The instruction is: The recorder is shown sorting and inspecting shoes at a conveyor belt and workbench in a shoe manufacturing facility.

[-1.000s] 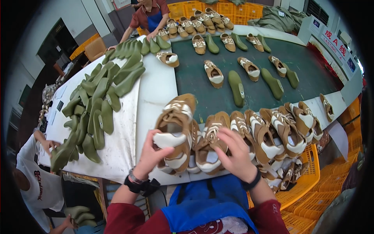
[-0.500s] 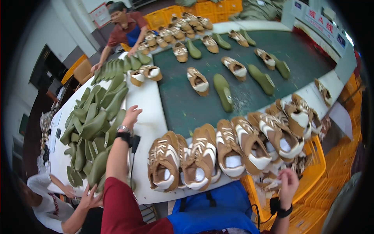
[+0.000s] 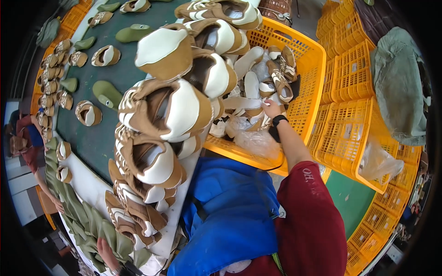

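My right hand [image 3: 272, 108] reaches into an orange plastic crate [image 3: 314, 92] on the right. Its fingers are closed at the end of a flat white insole-shaped piece [image 3: 241, 102], and what they pinch is hard to make out. Around it lie loose brown-and-white sneakers [image 3: 279, 83] and crumpled clear plastic [image 3: 258, 143]. At the lower left, my left hand [image 3: 107, 254] lies against the pile of green shoe lasts [image 3: 87, 225], fingers stretched out and partly hidden. Between the hands, brown-and-white sneakers [image 3: 161, 106] stand crowded along the table edge.
A white-edged table [image 3: 94, 172] has a dark green surface with spaced sneakers and a green last [image 3: 107, 94]. Beyond it, another person [image 3: 28, 142] reaches to the lasts. Stacked orange crates [image 3: 350, 133] and a grey-green covered bundle [image 3: 398, 85] stand at the right.
The view has swung right and down toward the crate. My right hand has gone down into the crate's contents; my left hand now rests at the lasts.
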`<state>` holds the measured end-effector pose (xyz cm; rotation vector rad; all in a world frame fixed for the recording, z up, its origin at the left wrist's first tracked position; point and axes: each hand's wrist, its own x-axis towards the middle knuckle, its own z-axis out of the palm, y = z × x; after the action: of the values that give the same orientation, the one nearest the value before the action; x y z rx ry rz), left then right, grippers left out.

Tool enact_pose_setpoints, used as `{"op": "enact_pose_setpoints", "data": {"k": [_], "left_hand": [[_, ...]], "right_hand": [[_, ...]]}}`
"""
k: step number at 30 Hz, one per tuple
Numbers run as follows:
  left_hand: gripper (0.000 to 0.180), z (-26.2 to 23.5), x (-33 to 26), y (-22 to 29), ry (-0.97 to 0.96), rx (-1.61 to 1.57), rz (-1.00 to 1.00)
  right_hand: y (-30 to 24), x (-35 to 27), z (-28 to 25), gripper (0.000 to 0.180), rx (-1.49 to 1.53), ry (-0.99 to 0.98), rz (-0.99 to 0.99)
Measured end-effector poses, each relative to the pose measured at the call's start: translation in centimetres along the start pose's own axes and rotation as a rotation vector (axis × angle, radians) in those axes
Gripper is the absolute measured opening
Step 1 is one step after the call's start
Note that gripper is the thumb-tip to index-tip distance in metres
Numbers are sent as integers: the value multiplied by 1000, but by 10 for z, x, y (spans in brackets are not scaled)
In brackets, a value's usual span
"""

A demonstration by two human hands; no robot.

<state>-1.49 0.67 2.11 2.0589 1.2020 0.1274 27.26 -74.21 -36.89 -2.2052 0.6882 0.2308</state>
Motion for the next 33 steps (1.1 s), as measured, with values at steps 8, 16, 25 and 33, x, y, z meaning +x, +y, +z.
{"op": "enact_pose_setpoints", "data": {"k": [8, 16, 25, 33], "left_hand": [[37, 5, -41, 20, -24, -47, 33], [36, 49, -86, 70, -34, -131, 342], [39, 101, -170, 111, -444, -139, 740], [62, 103, -205, 94, -1032, -1432, 365]], "right_hand": [[-29, -26, 54, 74, 767, -49, 699], [-45, -99, -84, 57, 1328, -102, 148], [-268, -288, -195, 63, 811, 480, -1126], [-388, -453, -37, 65, 132, -587, -2032]]}}
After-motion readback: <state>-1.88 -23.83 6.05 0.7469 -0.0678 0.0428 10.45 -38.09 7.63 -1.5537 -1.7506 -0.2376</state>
